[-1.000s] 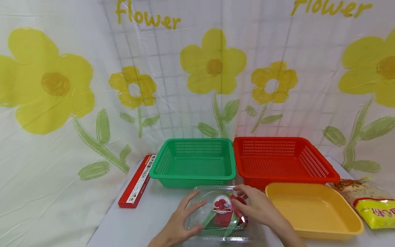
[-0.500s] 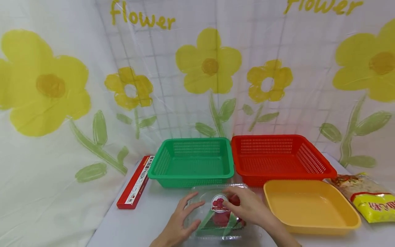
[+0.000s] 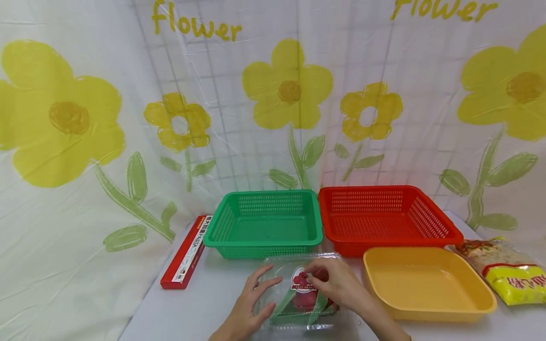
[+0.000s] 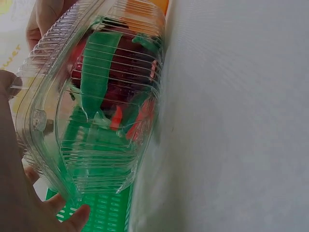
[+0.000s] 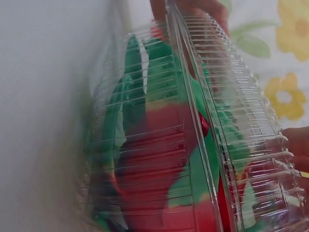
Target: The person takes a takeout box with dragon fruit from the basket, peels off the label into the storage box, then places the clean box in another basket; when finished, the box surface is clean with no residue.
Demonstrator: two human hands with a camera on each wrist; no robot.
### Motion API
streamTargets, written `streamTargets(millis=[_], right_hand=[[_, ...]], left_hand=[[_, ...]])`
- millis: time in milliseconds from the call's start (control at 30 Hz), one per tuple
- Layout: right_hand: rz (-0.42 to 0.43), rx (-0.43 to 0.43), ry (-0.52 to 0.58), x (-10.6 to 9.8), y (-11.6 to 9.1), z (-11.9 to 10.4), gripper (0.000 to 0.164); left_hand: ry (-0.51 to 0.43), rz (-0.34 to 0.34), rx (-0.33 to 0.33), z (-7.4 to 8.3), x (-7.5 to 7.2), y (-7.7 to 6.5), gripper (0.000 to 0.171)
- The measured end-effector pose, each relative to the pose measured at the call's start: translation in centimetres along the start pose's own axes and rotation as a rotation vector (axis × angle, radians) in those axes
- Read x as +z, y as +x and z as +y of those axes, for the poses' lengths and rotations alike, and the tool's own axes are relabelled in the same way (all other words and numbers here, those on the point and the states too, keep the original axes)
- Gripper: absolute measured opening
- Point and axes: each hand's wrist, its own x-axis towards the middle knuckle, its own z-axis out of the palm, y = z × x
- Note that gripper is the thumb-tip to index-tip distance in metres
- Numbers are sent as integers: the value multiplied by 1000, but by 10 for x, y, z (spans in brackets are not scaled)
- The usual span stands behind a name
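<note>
A clear plastic clamshell box (image 3: 277,274) sits on the white table, its lid down. Inside it lies a red dragon fruit (image 4: 108,72) with long green scales. A round white and red sticker (image 3: 299,280) is on the lid. My left hand (image 3: 249,303) rests along the box's left side, fingers spread and nearly straight over the lid. At the sticker's right edge, the thumb and index finger of my right hand (image 3: 339,284) pinch together, hiding part of the sticker. The left wrist view shows left fingertips (image 4: 77,217) beside the box's corner.
Behind the box stand a green basket (image 3: 273,229) and a red basket (image 3: 379,227). A yellow tray (image 3: 431,284) is close to my right forearm, with a food bag (image 3: 512,279) beyond it. At the left lies a red pasta box (image 3: 185,255).
My right hand has moved left from the lid's right edge to the sticker, and its thumb and index finger have closed together there. My left hand stays about where it was.
</note>
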Motion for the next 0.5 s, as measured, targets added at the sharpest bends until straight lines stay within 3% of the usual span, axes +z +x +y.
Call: streamTargets(millis=[267,500], right_hand=[[51,-63,8,-1,2,3,8],[69,-10,42,-15,2,5,9]], left_hand=[[-23,0,-8,-1,2,0,49],[-21,9,-2,-2,1,0,52]])
